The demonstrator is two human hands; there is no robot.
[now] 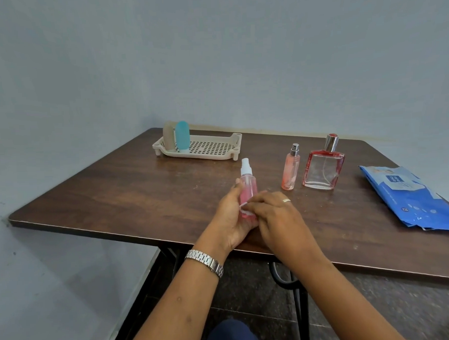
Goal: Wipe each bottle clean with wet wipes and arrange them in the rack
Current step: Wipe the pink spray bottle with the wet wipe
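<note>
Curled round the pink bottle [248, 186], my left hand [230, 220] holds it upright over the table [117, 194] near its front edge. My right hand [273, 211] pinches a wipe [243, 207] against its lower body. I judge I'm mid-wipe on the third one: a beige bottle [168, 135] and a blue bottle [182, 135] stand at the left end of the rack [205, 156]. Next it goes beside the blue bottle, and the way looks open. A slim bottle [290, 171] and a square bottle [324, 171] wait on the right, with the pack [410, 199] beyond.
</note>
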